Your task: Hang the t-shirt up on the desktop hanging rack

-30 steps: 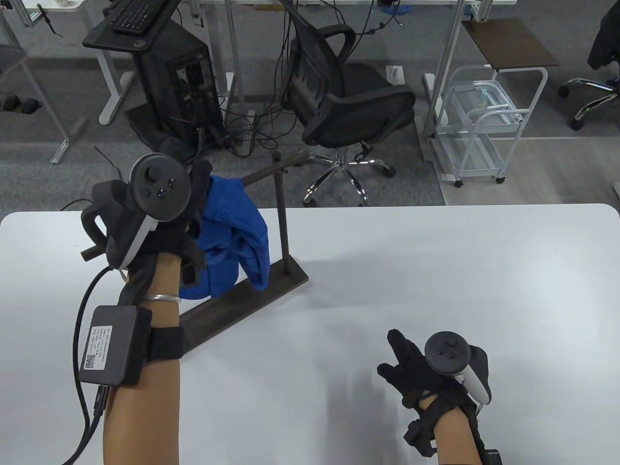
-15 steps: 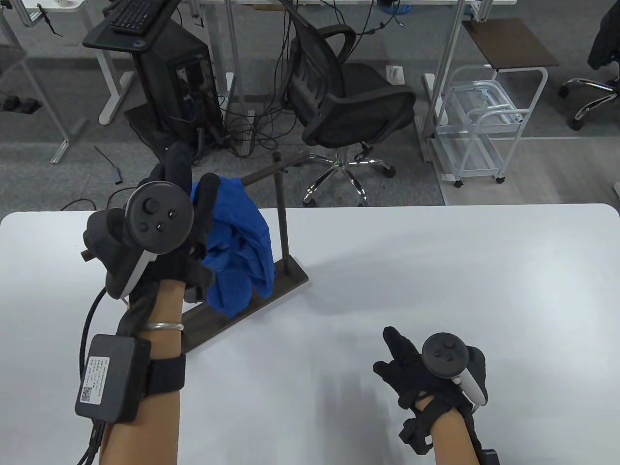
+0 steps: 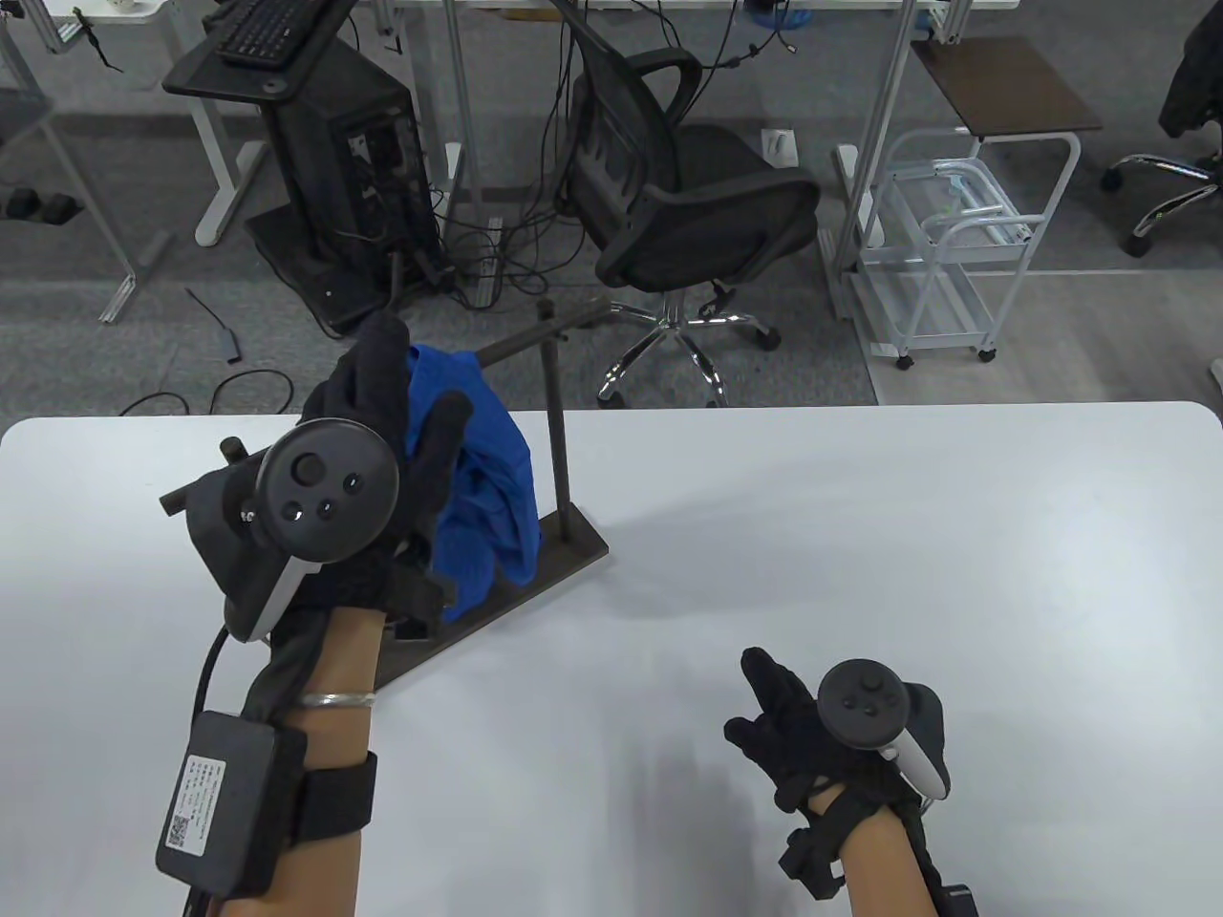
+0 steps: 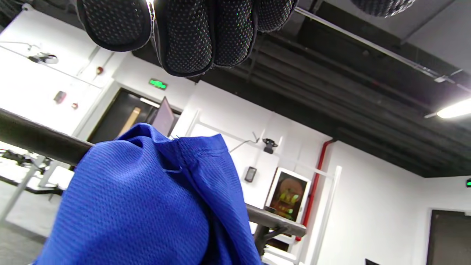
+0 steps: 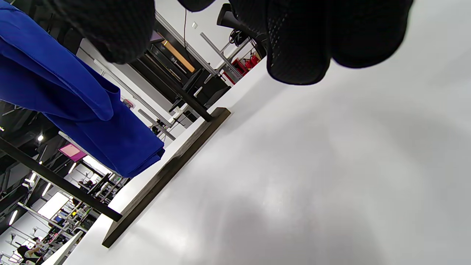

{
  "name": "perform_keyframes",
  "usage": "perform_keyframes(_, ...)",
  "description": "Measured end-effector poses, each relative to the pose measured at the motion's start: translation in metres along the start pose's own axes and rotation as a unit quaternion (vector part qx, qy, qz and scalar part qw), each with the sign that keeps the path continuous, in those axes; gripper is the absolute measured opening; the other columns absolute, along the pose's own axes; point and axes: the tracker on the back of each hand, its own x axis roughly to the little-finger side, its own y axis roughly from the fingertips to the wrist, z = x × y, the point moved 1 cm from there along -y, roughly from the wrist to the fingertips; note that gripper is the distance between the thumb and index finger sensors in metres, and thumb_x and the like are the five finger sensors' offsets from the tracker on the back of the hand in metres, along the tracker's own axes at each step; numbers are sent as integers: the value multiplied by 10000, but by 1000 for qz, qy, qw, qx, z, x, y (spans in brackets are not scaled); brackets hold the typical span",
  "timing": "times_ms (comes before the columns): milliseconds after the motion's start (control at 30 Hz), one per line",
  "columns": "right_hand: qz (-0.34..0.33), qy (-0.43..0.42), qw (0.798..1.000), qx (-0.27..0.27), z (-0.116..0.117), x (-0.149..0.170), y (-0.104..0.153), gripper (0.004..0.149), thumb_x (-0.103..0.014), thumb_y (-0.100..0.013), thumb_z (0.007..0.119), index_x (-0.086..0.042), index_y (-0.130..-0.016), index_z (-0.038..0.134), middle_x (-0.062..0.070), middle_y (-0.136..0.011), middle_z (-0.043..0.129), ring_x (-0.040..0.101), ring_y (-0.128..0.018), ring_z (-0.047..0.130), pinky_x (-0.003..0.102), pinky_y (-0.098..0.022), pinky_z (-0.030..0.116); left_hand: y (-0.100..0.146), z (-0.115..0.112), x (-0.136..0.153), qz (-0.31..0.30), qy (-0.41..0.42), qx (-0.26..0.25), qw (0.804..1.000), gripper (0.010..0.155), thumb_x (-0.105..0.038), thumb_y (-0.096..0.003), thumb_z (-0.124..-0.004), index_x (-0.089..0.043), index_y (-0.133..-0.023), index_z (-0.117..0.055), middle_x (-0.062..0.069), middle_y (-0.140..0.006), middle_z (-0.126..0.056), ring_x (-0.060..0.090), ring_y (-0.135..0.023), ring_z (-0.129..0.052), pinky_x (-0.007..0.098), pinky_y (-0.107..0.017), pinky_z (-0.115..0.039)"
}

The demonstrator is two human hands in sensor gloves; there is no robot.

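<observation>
A blue t-shirt [image 3: 492,478] hangs bunched over the top bar [image 3: 521,342] of a dark wooden rack, whose base [image 3: 568,562] stands on the left of the white table [image 3: 860,535]. My left hand [image 3: 413,387] hovers over the shirt at the bar with fingers spread, holding nothing. In the left wrist view its fingertips [image 4: 184,40] are above the shirt [image 4: 147,206] and the bar [image 4: 36,140], apart from both. My right hand [image 3: 755,702] is open and empty, low over the table at the front right. The right wrist view shows the shirt [image 5: 73,106] and the base [image 5: 165,173].
The rack's upright post [image 3: 554,430] stands just right of the shirt. Beyond the table's far edge are an office chair [image 3: 688,191], a computer tower [image 3: 344,162] with floor cables, and a white cart [image 3: 946,248].
My left hand has let go of the shirt, opened its fingers and drifted right and nearer. The shirt now hangs freely from the bar. My right hand has shifted slightly left.
</observation>
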Motion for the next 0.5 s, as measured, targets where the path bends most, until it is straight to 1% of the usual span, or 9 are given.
perform_keyframes(233, -2, 4, 1000, -4, 2, -1, -2, 748, -418, -424, 774, -151, -1002, 380, 228, -993, 439, 442, -688, 795, 580, -449, 694, 20, -15, -9, -62, 45, -4, 997, 789, -597, -497, -562, -125, -1114, -425, 174, -1085, -625, 433, -924, -794, 631, -635, -682)
perform_keyframes(500, -10, 22, 1000, -15, 11, -6, -5, 754, -420, -424, 774, -158, -1003, 369, 224, -994, 440, 440, -686, 797, 579, -446, 697, 37, -37, -8, -77, 66, 20, 995, 797, -599, -495, -564, -124, -1116, -409, 176, -1092, -608, 439, -930, -784, 638, -637, -674)
